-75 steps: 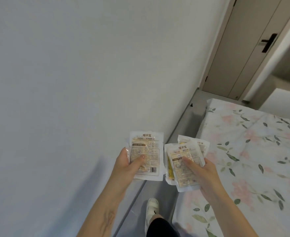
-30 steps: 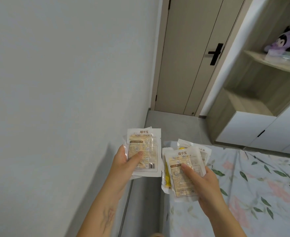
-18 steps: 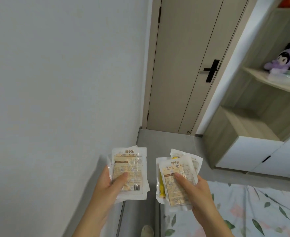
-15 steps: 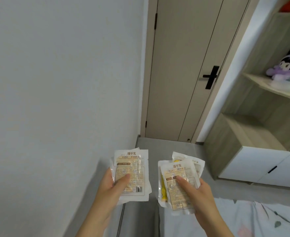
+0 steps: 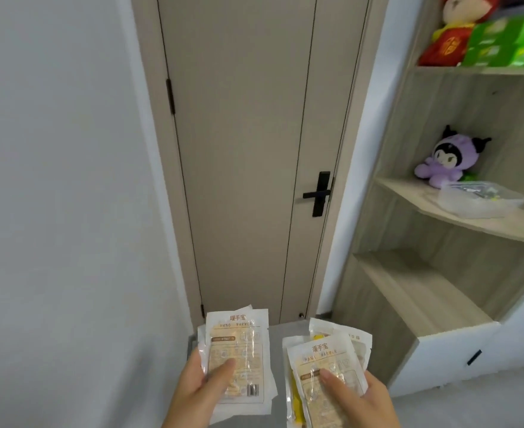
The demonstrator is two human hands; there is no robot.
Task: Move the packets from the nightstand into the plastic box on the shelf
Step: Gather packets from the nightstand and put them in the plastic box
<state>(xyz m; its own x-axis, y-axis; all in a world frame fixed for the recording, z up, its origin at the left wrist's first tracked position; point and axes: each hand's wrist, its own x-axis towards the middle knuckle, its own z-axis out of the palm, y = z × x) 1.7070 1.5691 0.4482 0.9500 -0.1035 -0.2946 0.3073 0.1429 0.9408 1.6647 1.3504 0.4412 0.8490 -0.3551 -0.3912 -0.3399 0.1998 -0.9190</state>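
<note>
One stack of packets (image 5: pixel 237 359) is being gripped by the left hand (image 5: pixel 197 393); a second stack (image 5: pixel 324 378) by the right hand (image 5: pixel 358 403); the plastic box (image 5: pixel 480 199) is sitting on the shelf (image 5: pixel 415 196), well apart.

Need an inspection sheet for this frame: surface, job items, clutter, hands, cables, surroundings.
Surface: middle shelf of the wooden unit, bare wood at its front edge.
Job's things: clear plastic box sits on that shelf, some contents inside, too blurred to identify. Left packets and right packets, several in each stack, are both in hand.
Clutter: purple plush behind the box; red plush and green boxes on the shelf above.
Grippers: left hand grips its stack, thumb on top; right hand likewise.
Cables: nothing seen.
Surroundings: closed door with black handle, grey wall to the left, white cabinets below the shelves.
</note>
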